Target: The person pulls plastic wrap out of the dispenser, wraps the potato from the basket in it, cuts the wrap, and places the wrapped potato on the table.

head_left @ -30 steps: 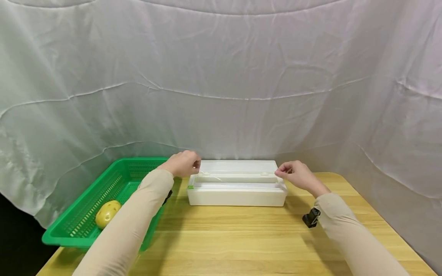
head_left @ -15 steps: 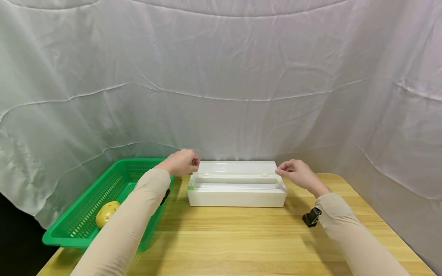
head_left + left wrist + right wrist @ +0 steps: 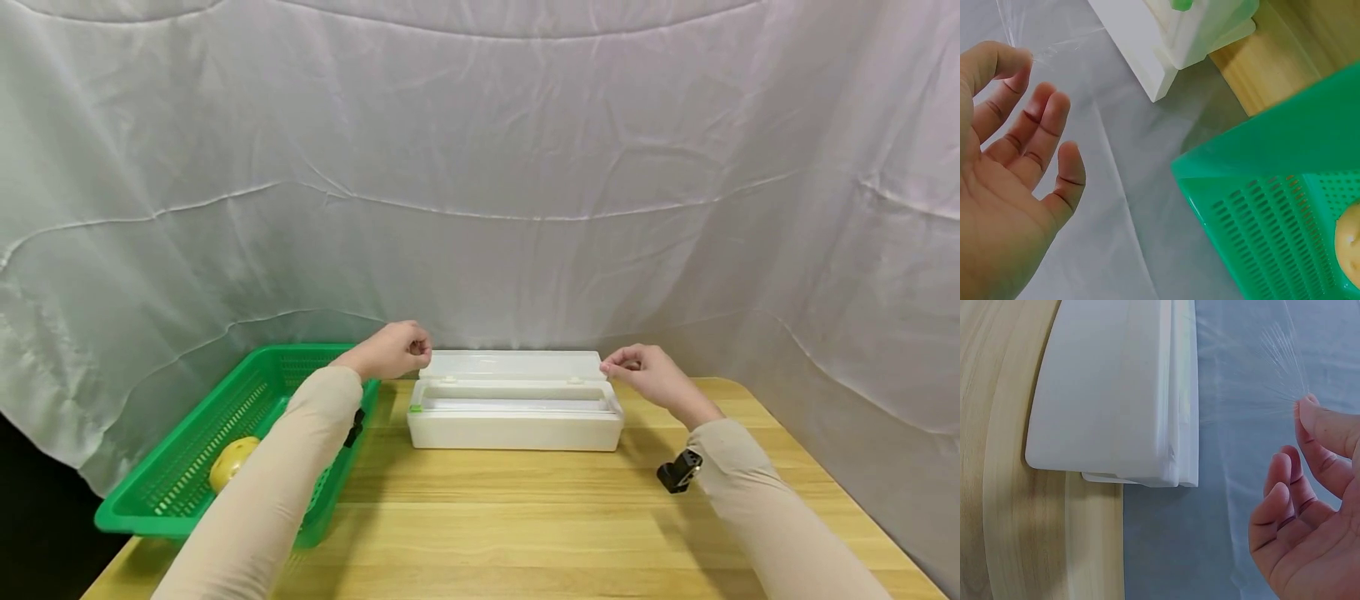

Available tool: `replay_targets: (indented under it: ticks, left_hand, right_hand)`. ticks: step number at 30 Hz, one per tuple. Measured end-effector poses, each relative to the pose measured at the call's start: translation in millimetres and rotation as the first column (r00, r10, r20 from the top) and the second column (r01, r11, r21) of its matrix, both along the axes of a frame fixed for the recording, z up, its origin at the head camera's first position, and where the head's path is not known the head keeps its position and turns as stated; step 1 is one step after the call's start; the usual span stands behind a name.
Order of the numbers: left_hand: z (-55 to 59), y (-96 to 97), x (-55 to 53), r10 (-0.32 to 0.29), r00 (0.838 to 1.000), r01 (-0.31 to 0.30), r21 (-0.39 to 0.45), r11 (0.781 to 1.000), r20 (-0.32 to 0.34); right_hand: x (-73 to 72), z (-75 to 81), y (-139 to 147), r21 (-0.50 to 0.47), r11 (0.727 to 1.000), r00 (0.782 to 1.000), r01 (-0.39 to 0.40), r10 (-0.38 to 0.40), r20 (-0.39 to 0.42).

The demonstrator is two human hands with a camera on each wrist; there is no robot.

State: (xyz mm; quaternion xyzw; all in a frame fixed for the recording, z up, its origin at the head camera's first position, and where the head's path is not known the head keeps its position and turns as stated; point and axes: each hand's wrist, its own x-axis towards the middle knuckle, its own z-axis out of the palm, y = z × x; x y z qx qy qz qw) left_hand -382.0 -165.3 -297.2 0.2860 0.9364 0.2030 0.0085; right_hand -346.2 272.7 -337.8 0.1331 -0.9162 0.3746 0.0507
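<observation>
Above the left end of a white cling film dispenser (image 3: pixel 513 432), my left hand (image 3: pixel 390 348) pinches a corner of clear cling film (image 3: pixel 1014 22) between thumb and forefinger. My right hand (image 3: pixel 651 379) pinches the opposite corner near the dispenser's right end. Gathered creases fan out from both pinches in the wrist views. The film is so clear that its extent in the head view is hard to tell. The dispenser's lid (image 3: pixel 513 365) is tipped back, and a long roll (image 3: pixel 513 405) shows inside. A green slider (image 3: pixel 416 408) sits at its left front edge.
A green plastic basket (image 3: pixel 123 523) stands on the left of the wooden table (image 3: pixel 525 525), partly behind my left forearm. It holds a yellow potato (image 3: pixel 231 461). A grey cloth curtain (image 3: pixel 480 250) hangs close behind the dispenser.
Both hands have risen slightly and spread a little farther apart, still pinching the film. The dispenser and basket have hardly shifted in view.
</observation>
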Motion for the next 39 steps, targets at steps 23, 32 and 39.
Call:
replay_targets:
  ticks: [23, 32, 39]
  left_hand:
    - [9.3, -4.1, -1.3, 0.016, 1.000, -0.016, 0.066, 0.998, 0.001]
    - [12.5, -5.9, -1.5, 0.025, 0.999, -0.022, 0.091, 0.996, -0.029]
    - [15.1, -8.0, -1.5, 0.039, 0.999, -0.036, 0.117, 0.992, -0.020]
  right_hand:
    - [-1.3, 11.2, 2, -0.064, 0.998, 0.999, 0.012, -0.010, 0.042]
    - [-0.9, 15.7, 2, -0.080, 0.997, 0.999, 0.007, -0.003, 0.051]
    - [-0.1, 19.8, 2, -0.107, 0.994, 0.998, 0.000, 0.007, 0.065]
